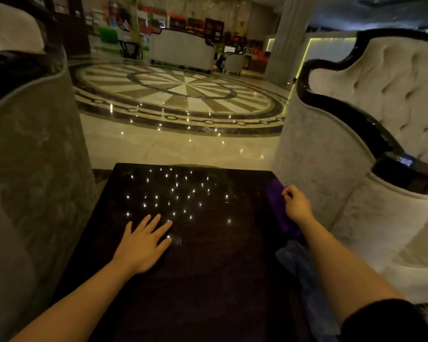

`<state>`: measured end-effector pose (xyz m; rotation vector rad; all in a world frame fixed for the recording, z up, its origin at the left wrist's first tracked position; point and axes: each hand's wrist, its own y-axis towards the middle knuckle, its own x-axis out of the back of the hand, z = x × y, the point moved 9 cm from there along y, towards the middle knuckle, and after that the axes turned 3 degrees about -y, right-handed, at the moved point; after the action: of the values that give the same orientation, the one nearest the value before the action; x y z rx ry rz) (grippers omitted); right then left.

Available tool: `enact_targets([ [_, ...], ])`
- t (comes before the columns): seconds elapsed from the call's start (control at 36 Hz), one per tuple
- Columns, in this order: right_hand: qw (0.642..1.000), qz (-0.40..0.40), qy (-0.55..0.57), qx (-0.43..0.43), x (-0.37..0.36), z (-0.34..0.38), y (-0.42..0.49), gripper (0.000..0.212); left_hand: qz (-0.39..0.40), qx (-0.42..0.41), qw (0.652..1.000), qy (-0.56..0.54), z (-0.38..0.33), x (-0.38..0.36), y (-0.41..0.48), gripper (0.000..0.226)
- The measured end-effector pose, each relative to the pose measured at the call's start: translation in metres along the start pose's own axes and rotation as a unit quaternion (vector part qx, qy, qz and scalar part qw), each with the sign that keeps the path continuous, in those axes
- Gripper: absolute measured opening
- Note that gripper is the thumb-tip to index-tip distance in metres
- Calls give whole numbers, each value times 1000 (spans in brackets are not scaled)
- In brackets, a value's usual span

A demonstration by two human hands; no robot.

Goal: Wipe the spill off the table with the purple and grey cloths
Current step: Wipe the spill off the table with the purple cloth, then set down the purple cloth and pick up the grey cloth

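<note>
Counter: dark and glossy, flanked by armchairs; no spill could be made out.
Purple cloth: lay along the right edge, long axis running away from the person.
Grey cloth: bunched nearer, same edge.
Right hand: nearer, loosely curled, beside the purple cloth, holding nothing.
Left hand: flat, fingers spread, well apart from both.

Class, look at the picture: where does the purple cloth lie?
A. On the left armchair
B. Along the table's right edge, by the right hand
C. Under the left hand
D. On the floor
B: the purple cloth lies along the table's right edge, beside the right hand.
</note>
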<state>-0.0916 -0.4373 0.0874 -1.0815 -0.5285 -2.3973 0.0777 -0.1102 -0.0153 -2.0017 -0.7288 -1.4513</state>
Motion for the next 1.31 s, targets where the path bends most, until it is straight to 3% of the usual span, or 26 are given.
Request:
enact_targets([
  [0.14,998,31,-54,-14,-26,-23,20,18,-2,3,1000,6,-1,2,-2,55],
  [0.47,965,131,-226,23,-40,-46,7,41,-1,7,1000,8,-5,8,-6,52],
  [0.78,975,97,-180,81,5,-51,-74,48,-7,-4,1000,19,-6,9,-7,51],
  [0.94,968,211,-134,0,-6,-76,-131,65,4,-6,999,35,-8,11,-13,51],
  [1.06,979,179,-94,-39,-4,-78,-140,72,19,-13,999,36,-8,10,-17,51],
  [1.31,975,171,-132,-44,-19,-70,-144,55,34,-40,998,47,5,8,-40,50],
])
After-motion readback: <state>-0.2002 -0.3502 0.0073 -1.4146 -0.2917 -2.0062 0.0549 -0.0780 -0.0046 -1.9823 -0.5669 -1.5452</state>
